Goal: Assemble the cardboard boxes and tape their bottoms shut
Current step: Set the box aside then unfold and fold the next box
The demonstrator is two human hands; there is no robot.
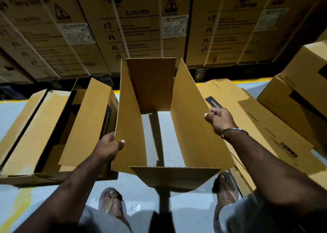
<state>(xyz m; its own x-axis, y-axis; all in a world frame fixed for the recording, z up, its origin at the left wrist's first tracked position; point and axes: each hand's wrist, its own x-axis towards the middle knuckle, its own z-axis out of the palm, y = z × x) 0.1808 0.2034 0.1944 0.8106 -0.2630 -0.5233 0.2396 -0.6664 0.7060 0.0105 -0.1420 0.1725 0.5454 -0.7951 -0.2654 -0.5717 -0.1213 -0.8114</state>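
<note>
Counting from the left: one opened-up cardboard box [53, 131] lying on its side on the grey floor [14, 112], smooth kraft board with a dark printed label on one panel, flaps hanging loose. Just right of it is the left hand [109, 146], fingers tucked behind the left flap and thumb curled over its wavy-cut edge, so it's pinching that flap.

Centre of the shot is the open box being assembled [154, 94], a rectangular tube of corrugated cardboard with all four flaps standing open, and you can see straight through it to the floor. No tape on it that I can see. It sits between the two hands, right in front of the person.

The right hand [218, 120] grips the top edge of the right flap, fingers curled round it, thin metal bangle [233, 131] on the wrist. Two brown shoes [111, 202] at the near edge.

Further right, a flattened box [247, 112] lies on the floor, with one more taped carton [300, 84] beyond that.

Along the far side, at least three big strapped cartons [141, 20] printed "CAUTION" and "Clamp bottom", with a yellow floor line [247, 81] below them
</note>
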